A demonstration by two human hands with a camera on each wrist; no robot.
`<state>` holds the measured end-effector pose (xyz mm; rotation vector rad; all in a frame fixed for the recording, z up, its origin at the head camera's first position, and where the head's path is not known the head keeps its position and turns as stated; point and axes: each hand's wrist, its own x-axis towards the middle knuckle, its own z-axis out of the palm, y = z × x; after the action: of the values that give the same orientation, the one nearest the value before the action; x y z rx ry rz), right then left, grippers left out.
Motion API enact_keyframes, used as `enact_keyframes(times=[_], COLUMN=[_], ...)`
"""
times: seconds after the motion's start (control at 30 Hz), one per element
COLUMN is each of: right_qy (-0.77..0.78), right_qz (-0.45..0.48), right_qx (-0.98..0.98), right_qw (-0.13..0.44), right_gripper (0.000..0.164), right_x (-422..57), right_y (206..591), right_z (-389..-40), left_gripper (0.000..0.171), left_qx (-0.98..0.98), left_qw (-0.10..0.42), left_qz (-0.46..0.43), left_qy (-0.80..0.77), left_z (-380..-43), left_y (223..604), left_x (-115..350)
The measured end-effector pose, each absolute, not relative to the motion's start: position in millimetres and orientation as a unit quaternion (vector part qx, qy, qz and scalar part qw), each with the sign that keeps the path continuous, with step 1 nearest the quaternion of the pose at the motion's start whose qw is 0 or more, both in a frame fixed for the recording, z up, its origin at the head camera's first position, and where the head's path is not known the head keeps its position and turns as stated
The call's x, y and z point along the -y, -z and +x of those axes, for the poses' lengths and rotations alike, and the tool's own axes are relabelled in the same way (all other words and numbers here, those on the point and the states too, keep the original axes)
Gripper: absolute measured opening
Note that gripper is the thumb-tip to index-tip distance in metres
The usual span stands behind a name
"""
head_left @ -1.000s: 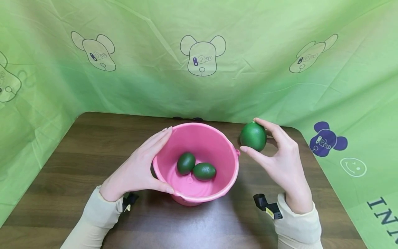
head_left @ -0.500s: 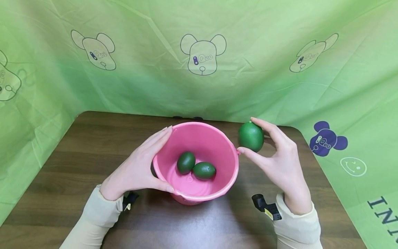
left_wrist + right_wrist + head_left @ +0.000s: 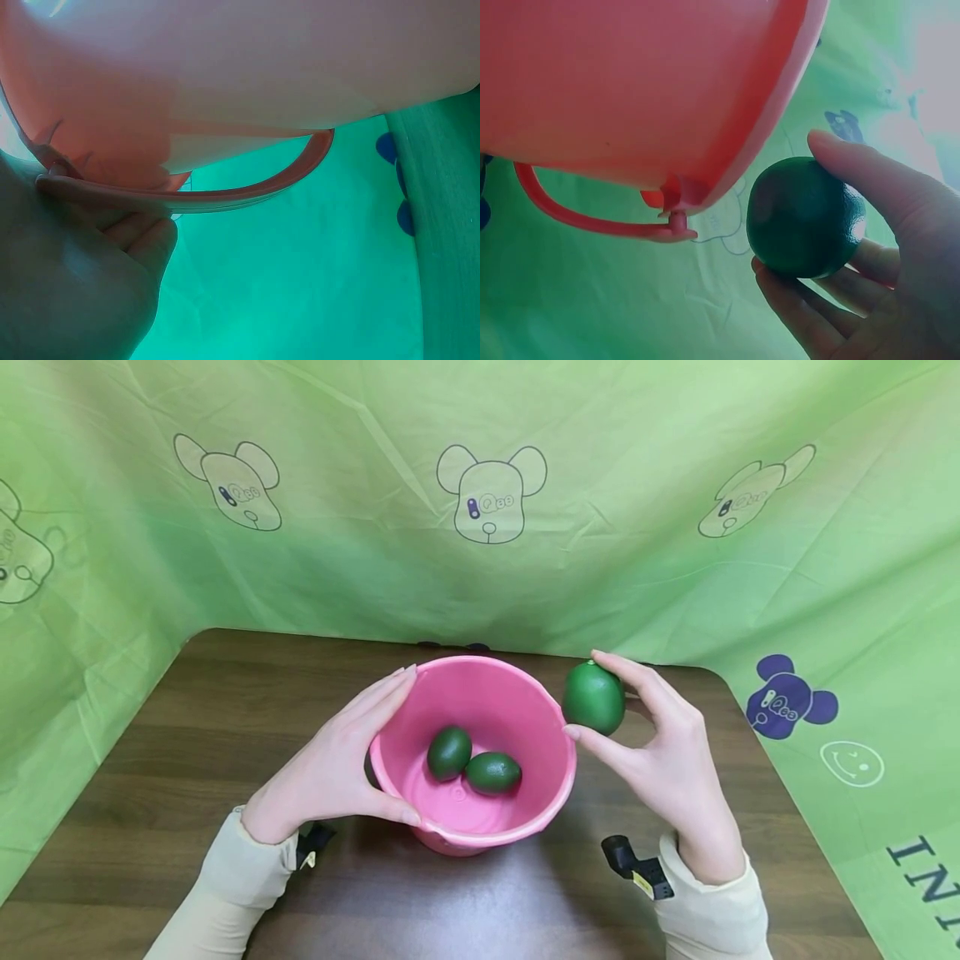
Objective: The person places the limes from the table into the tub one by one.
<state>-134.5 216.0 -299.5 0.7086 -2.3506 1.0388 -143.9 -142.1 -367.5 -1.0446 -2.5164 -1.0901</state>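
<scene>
A pink bucket (image 3: 480, 839) stands upright on the brown table, with two dark green limes (image 3: 492, 773) lying on its floor. My left hand (image 3: 337, 768) grips the bucket's left side, fingertips at the back of the rim and thumb along the front. In the left wrist view, the bucket's handle (image 3: 225, 199) hangs down past the fingers. My right hand (image 3: 675, 752) pinches a larger, rounder green lime (image 3: 593, 697) between thumb and fingers. That lime is at the right of the rim, outside the opening; the right wrist view shows a gap between lime (image 3: 802, 217) and bucket.
The wooden table (image 3: 187, 760) extends on both sides of the bucket. A green curtain (image 3: 360, 585) with printed bear heads hangs around its back and sides. Black wrist cameras (image 3: 633, 864) sit on both cream sleeves.
My right hand has moved a little left with the lime, closer to the bucket's rim. The left hand, the bucket and the two limes inside have stayed in place.
</scene>
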Motion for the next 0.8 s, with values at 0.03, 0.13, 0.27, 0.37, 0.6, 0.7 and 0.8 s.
enact_keyframes(times=[0.03, 0.13, 0.27, 0.37, 0.6, 0.7, 0.8], right_qy=[-0.379, -0.384, -0.389, -0.391, -0.396, -0.399, -0.402], right_qz=[0.259, 0.264, 0.272, 0.278, 0.290, 0.295, 0.301], right_qx=[0.856, 0.852, 0.845, 0.842, 0.837, 0.834, 0.832], right_qw=[0.235, 0.239, 0.245, 0.245, 0.241, 0.240, 0.237], right_gripper=[0.090, 0.089, 0.086, 0.083, 0.081, 0.081, 0.081], right_x=[-215.1, -211.3, -202.8, -195.1, -185.9, -185.2, -183.3], right_y=[299.5, 298.4, 292.6, 285.9, 279.1, 280.1, 280.2], right_z=[-133.9, -131.8, -126.7, -121.8, -117.4, -117.9, -117.7], left_gripper=[0.138, 0.138, 0.138, 0.138, 0.137, 0.137, 0.137], left_qx=[0.853, 0.854, 0.855, 0.855, 0.855, 0.856, 0.857], left_qw=[0.103, 0.101, 0.100, 0.099, 0.099, 0.098, 0.096], left_qz=[-0.354, -0.352, -0.350, -0.350, -0.348, -0.347, -0.345], left_qy=[0.370, 0.370, 0.370, 0.370, 0.371, 0.370, 0.370], left_z=[-143.8, -143.7, -143.5, -143.4, -143.0, -142.9, -142.8], left_y=[367.5, 367.4, 367.7, 367.8, 366.9, 366.9, 366.9], left_x=[142.1, 142.1, 142.1, 141.9, 141.6, 141.7, 141.9])
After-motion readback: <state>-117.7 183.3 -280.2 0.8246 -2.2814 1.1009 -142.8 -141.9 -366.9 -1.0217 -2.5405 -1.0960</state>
